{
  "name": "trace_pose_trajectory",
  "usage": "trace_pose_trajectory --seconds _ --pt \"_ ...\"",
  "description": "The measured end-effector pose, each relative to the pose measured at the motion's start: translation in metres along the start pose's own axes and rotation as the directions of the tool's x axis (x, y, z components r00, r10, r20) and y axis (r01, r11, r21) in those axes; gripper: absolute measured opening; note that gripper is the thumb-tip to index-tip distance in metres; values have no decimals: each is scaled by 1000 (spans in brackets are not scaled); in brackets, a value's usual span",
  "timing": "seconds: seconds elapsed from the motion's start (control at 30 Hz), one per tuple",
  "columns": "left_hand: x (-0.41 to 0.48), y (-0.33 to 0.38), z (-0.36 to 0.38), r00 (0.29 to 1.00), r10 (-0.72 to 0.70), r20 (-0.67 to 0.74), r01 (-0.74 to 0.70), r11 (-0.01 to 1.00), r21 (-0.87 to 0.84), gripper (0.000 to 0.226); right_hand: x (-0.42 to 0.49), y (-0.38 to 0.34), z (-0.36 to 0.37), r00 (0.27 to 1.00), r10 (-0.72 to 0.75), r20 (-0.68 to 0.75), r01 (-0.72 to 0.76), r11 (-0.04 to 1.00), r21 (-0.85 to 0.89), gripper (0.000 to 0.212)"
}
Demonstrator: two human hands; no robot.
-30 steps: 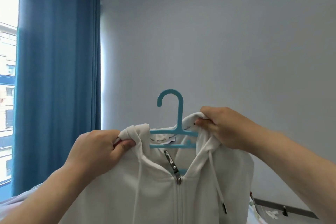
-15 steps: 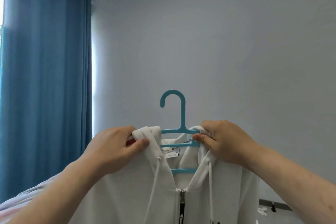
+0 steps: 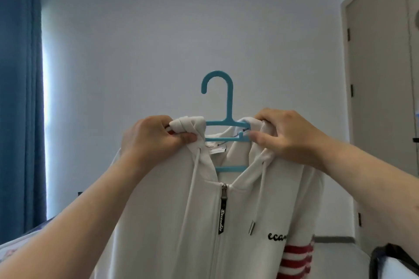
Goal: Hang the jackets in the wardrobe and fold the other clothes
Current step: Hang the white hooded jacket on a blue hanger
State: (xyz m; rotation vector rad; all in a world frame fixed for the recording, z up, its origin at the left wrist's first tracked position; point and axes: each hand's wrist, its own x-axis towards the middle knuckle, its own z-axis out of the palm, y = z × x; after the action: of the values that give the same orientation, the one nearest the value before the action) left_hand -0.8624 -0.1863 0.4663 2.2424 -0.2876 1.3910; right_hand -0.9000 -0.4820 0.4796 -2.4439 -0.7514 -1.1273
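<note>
A pale wall [image 3: 158,41] fills the far side of the room. A blue curtain [image 3: 20,108] hangs at the far left, with a strip of daylight along its right edge. A beige door [image 3: 381,97] stands shut at the far right.

A white zip-up hooded jacket [image 3: 158,222] is held up near the camera in the middle, in mid-air, with its front facing the viewer and its zip closed almost to the neck. The left hand [image 3: 149,140] grips the bunched hood edge on the left, fingers curled tight round the cloth. The right hand [image 3: 288,136] grips the hood edge on the right, and its thumb lies against the end of a hanger bar.

A turquoise plastic hanger [image 3: 229,102] sits inside the neck, with its hook upright above both hands and three cross bars showing in the opening.

Red stripes [image 3: 297,258] band the sleeve at the lower right. Beside them, black stitched script [image 3: 276,236] reads "ecan", and the rest is hidden in a fold. The black zip pull [image 3: 222,213] carries white script too small to read surely. A white neck label [image 3: 215,149] and the neck tape bear dark print that cannot be read. The right drawstring ends in a metal tip [image 3: 251,227].
</note>
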Motion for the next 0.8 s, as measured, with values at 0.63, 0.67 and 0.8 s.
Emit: trace_pose_trajectory --seconds 0.63,0.67,0.8 --pt "-41 84 317 946 17 323 88 947 -309 28 -86 262 49 905 425 -18 -425 905 -10 15" --pt "-44 86 341 940 25 341 89 945 -315 27 -93 283 59 892 452 -23 -451 892 9 15" --pt "-48 89 431 920 30 390 105 942 -320 32 -106 359 99 845 535 -8 -533 843 75 14"
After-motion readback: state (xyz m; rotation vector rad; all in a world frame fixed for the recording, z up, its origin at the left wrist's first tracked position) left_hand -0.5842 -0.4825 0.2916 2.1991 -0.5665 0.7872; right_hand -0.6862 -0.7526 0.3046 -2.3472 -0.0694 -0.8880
